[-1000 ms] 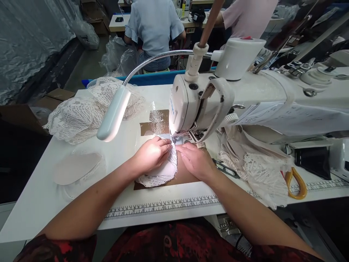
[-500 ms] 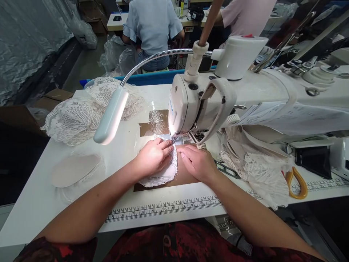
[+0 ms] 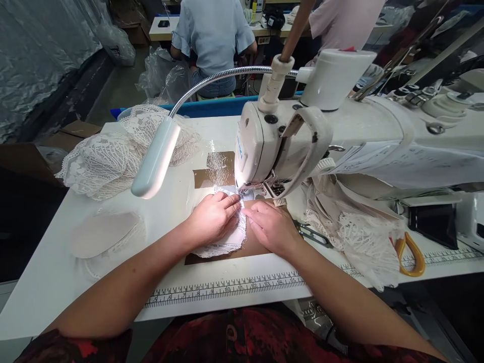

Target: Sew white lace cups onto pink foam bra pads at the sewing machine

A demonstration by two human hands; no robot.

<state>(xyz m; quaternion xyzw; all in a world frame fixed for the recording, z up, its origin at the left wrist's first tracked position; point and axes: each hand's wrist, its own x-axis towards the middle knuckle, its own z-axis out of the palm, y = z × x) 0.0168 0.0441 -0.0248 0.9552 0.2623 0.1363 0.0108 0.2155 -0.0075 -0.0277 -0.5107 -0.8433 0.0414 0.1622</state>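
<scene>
A white lace piece (image 3: 227,243) with a curved lower edge lies under the needle area of the sewing machine (image 3: 257,146). My left hand (image 3: 214,217) rests flat on its upper part, fingers stretched toward the presser foot, which is partly hidden. From the other side, my right hand (image 3: 274,226) is closed at the lace's right edge, with the fingertips drawn together there. Beneath both hands is a brown sheet (image 3: 260,246) on the table.
A lace pile (image 3: 102,166) and a beige oval pad (image 3: 104,234) lie left. On the right are thread snips (image 3: 313,234), more lace (image 3: 370,242) and yellow-handled scissors (image 3: 411,254). A lamp (image 3: 156,159) hangs over the table. A person in light blue (image 3: 214,40) sits ahead.
My right hand has shifted slightly left, its fingertips now at the lace edge. My left hand and the lace look nearly unmoved. The camera view has shifted a little.
</scene>
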